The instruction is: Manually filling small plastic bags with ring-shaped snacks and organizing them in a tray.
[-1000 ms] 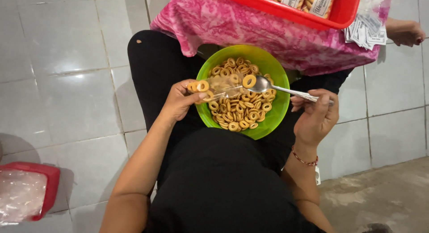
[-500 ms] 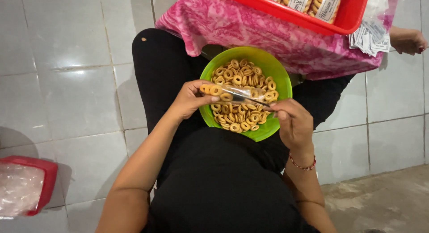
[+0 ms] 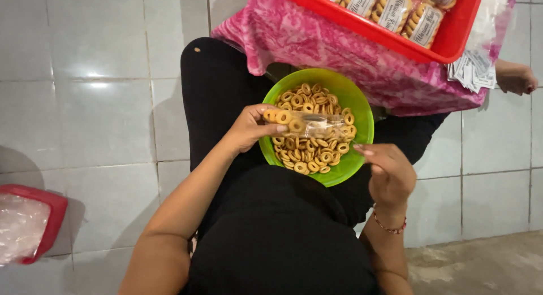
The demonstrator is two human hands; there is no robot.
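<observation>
At the far left edge a red tub (image 3: 48,216) lined with clear plastic sits on the pale tiled floor (image 3: 96,97), well apart from both hands. The left hand (image 3: 251,128) has its fingers and thumb clamped on one end of a narrow clear bag (image 3: 308,125), which runs out sideways from the fingertips and holds a few ring-shaped biscuits (image 3: 305,151). Under the bag and just beyond those fingers, a green bowl (image 3: 362,111) heaped with the same biscuits rests on the person's lap. The right hand (image 3: 390,173) hangs at the bowl's near rim, its fingers loosely curled and slightly apart, holding nothing that can be seen. Beyond both hands, a red tray (image 3: 447,43) of filled packets lies on pink cloth (image 3: 317,40). Another person's hand (image 3: 515,79) rests at the far right.
</observation>
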